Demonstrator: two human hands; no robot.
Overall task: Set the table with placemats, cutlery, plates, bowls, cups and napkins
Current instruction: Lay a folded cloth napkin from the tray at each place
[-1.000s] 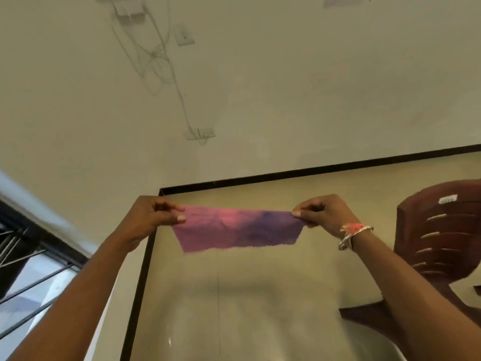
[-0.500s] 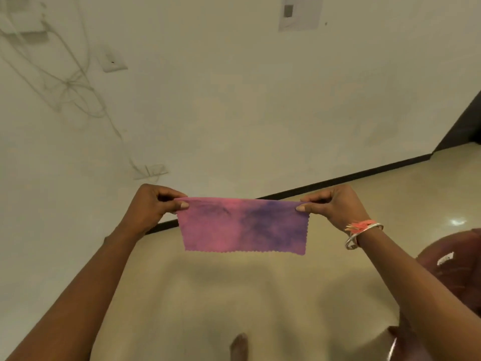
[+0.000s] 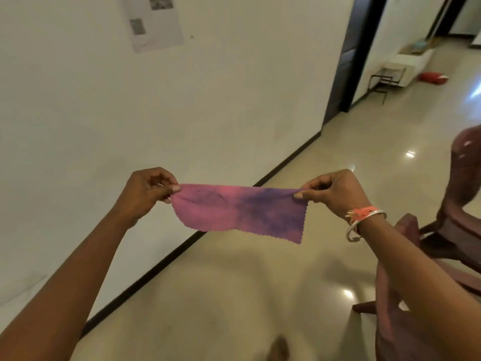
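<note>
A pink-and-purple mottled cloth napkin (image 3: pixel 239 211) with zigzag-cut edges hangs in the air, stretched taut along its top edge, pinched at both upper corners, its lower right corner drooping lowest.

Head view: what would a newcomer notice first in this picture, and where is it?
The eye goes first to the pink and purple cloth, held stretched in the air at the centre, its upper corners pinched by the left hand and the right hand. Next comes the maroon chair at the right edge, on the shiny floor, and a silver bangle on the right wrist.
</note>
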